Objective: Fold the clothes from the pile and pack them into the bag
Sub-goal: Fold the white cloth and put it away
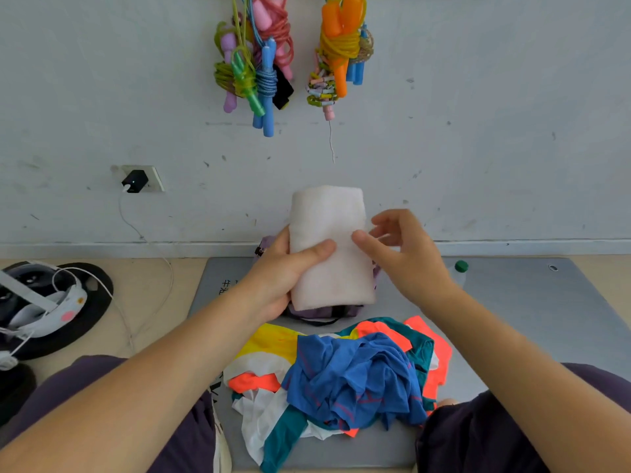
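Gripping the folded towel [329, 247], the left hand [283, 271] held it (right hand [403, 250] loosely open beside it) above the bag [324, 312].

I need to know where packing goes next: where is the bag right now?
In the head view, the purple bag lies centre on the grey mat, behind the clothes pile, mostly hidden by the folded white garment.

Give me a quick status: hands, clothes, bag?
Left hand grips folded white cloth; right hand open beside it. Purple bag behind. Nothing blocking.
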